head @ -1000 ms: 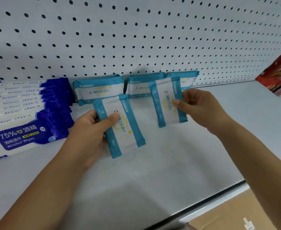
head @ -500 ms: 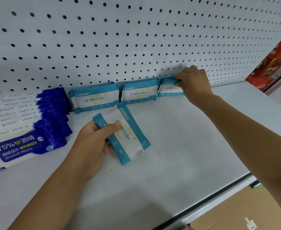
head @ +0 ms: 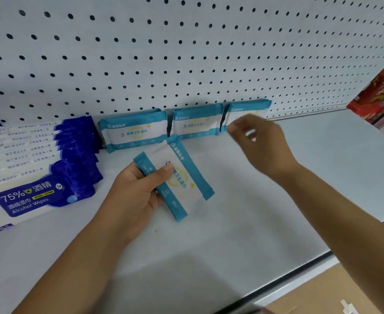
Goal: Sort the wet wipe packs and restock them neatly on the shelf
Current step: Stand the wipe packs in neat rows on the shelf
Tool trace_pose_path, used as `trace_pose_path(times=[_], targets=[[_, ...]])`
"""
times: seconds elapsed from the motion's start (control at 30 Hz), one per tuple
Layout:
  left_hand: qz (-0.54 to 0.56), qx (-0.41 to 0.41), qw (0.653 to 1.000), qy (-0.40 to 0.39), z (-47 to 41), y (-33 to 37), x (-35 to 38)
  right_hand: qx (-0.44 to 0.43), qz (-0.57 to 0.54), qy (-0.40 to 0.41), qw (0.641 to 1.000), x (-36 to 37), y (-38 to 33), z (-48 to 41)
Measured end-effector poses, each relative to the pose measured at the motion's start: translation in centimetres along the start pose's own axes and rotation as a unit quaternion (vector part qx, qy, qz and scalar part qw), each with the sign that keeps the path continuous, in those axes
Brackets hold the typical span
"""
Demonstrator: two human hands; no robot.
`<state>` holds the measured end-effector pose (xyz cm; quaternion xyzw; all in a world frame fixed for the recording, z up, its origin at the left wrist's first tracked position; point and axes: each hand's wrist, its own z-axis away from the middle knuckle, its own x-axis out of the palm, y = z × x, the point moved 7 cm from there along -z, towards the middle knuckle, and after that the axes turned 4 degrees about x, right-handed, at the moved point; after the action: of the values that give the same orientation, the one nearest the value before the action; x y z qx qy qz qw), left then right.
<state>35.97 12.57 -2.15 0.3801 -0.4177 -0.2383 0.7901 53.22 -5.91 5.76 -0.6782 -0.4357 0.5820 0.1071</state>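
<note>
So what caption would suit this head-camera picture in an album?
Left hand holds a teal wipe pack while the right hand hovers by three shelved packs against the pegboard.

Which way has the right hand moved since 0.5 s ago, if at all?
Yes. The right hand has drawn back from the pegboard toward the front of the shelf, off the rightmost teal pack, which now shows above it.

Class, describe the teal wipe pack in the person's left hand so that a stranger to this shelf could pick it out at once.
Start at the white pegboard wall behind the shelf, where three teal-and-white packs stand in a row against it. Just in front of them, the left hand grips a fourth teal pack. It alone is off the row, tilted diagonally.
</note>
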Motion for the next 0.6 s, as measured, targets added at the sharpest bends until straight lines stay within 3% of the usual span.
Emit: trace_pose_path(times=[0.13, 0.23, 0.3, 0.4, 0.6], targets=[[-0.009, 0.030, 0.999, -0.026, 0.5, -0.3, 0.8, 0.069, -0.106, -0.203, 0.971, 3.3, -3.2, 6.4], [-0.026, 0.052, 0.997, -0.056, 1.1, -0.6, 1.8, 0.060, -0.121, -0.228, 0.964, 3.5, -3.6, 7.4], [-0.108, 0.082, 0.990, -0.048, 1.5, -0.3, 1.9, 0.052, -0.108, -0.213, 0.970, 2.8, -2.8, 6.8], [-0.304, 0.167, 0.937, -0.025, 1.7, 0.7, 1.7, 0.042, -0.076, -0.156, 0.984, 0.6, -1.2, 4.9], [-0.554, 0.247, 0.795, 0.004, 1.3, 1.0, 1.0, -0.019, 0.079, -0.051, 0.995, -3.2, 0.1, 0.4]])
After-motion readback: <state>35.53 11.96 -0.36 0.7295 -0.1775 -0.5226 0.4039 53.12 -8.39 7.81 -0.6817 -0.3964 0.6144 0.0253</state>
